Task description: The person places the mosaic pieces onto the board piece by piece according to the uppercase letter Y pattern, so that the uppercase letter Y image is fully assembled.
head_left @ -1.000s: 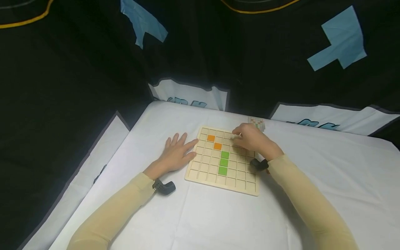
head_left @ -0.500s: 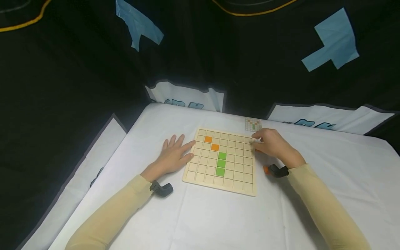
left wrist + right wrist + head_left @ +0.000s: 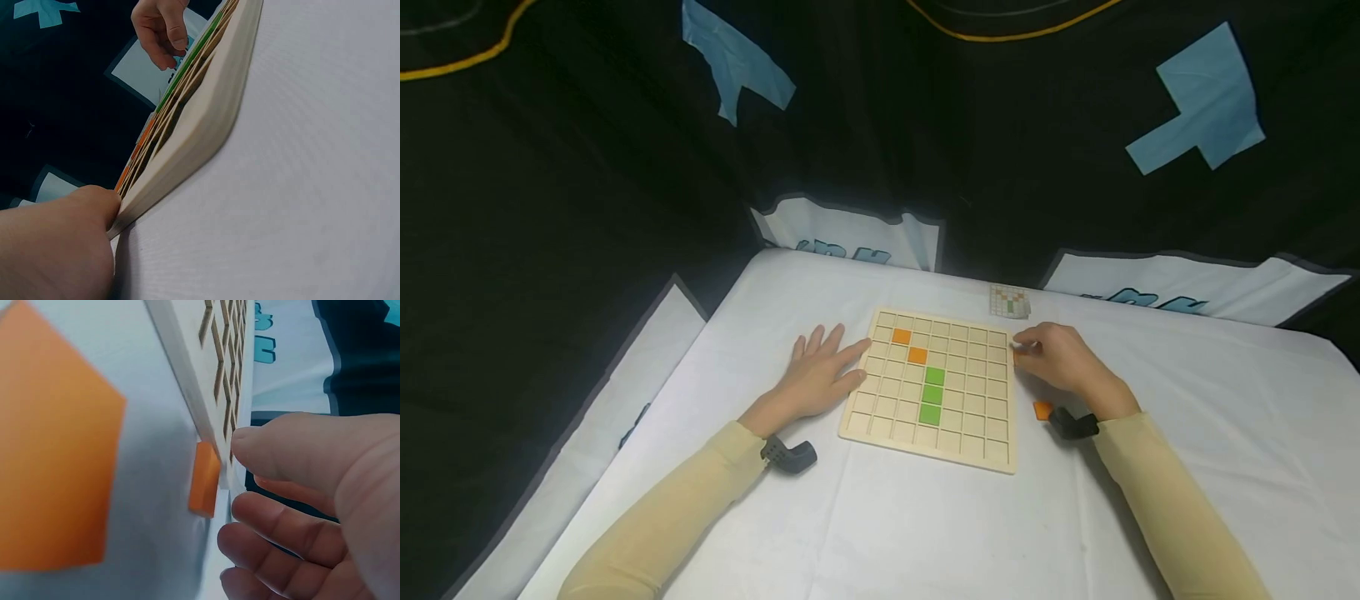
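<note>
A wooden grid board lies on the white table. Two orange tiles run diagonally in its cells, leading to a column of three green tiles. My left hand rests with spread fingers at the board's left edge, thumb and index finger against it. Just off the right edge is my right hand, its fingers loosely bent and apart from the thumb. Beside those fingertips, in the right wrist view, a loose orange tile sits against the board's side. Another orange tile lies nearer that wrist.
A small card with a printed coloured grid lies behind the board's far right corner. Black curtain with blue patches hangs behind the table. Each wrist carries a dark camera mount.
My right hand has moved right, from above the board's upper right cells to beside its right edge, then slightly nearer me. More of the tile near my right wrist shows. My left hand stays put.
</note>
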### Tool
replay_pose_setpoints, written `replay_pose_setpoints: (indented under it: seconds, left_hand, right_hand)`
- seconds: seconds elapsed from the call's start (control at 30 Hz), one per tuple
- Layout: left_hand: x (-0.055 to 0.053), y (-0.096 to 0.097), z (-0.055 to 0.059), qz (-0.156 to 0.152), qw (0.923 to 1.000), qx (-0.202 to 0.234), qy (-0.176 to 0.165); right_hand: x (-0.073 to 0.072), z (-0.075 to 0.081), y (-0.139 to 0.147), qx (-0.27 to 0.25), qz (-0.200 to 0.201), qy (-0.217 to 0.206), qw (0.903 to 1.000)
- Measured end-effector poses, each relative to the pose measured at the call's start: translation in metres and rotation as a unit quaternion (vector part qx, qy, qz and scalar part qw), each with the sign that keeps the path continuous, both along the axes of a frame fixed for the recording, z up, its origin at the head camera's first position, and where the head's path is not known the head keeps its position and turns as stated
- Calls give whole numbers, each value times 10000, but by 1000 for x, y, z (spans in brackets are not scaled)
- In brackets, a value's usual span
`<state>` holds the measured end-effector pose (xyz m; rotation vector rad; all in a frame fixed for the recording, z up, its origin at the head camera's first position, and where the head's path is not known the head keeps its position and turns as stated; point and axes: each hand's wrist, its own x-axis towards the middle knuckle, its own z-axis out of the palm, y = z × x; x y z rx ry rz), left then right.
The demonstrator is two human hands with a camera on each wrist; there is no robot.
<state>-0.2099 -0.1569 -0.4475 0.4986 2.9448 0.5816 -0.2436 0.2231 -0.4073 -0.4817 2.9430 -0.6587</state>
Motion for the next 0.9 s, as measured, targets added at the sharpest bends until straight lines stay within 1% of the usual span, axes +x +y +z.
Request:
replay_pose_setpoints:
  seconds: [0.2,0.37,0.6,0.8,0.9]
  left_hand:
    - [0,0,0,1,10000,-26,-49]
    - [1,0,1,22,10000,-36,-77]
    - [0,1,0,5,10000,-44,6]
    - [0,1,2,-14,10000,-37,-18]
    - [0,0,1,-6,10000,-20,-42]
  right_hand:
    - [3,-8,3,-29,-142,29,9999]
    - [3,-12,4,-44,-170,58,9998]
    - [3,-13,3,-10,-123,105,9999]
    - [3,-16,4,-70,9,279,9996]
    - [3,-16,3,-86,17,271,9996]
